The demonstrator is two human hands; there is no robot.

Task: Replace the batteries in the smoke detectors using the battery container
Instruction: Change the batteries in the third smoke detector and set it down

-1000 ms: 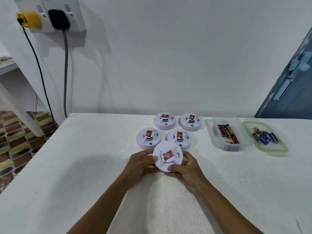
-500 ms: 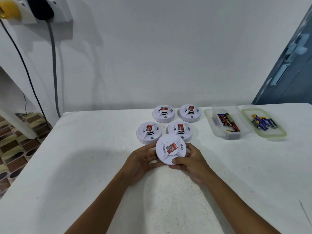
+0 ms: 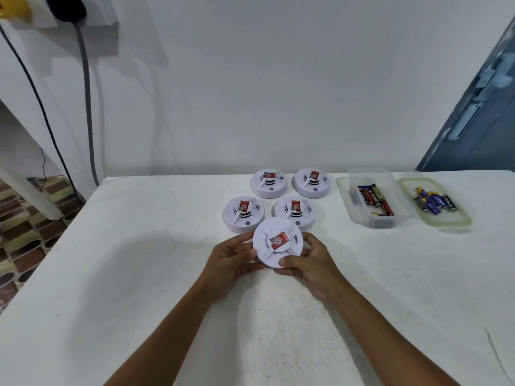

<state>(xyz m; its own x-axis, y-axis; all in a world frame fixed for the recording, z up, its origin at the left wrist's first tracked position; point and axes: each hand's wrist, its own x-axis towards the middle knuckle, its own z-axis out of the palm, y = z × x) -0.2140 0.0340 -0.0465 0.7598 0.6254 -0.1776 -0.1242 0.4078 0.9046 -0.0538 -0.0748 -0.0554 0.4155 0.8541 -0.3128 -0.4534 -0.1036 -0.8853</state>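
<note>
A white round smoke detector (image 3: 277,242) with a red label is held just above the white table (image 3: 139,260), tilted toward me. My left hand (image 3: 230,256) grips its left rim and my right hand (image 3: 309,263) grips its right and near rim. Several more detectors rest on the table behind it, among them a near-left one (image 3: 243,213), a near-right one (image 3: 296,209) and a far-left one (image 3: 269,183). A clear battery container (image 3: 372,201) holding red and black batteries stands to the right, with its green-rimmed lid (image 3: 436,203) carrying blue batteries beside it.
Wall sockets with a yellow plug (image 3: 12,6) and a black plug (image 3: 65,5) sit at the top left, cables hanging down past the table's left edge. A blue door (image 3: 479,121) stands at the right. Patterned floor (image 3: 19,232) shows on the left.
The held detector has turned a little clockwise between my hands. The view has tipped slightly downward, so the table objects sit higher in the frame.
</note>
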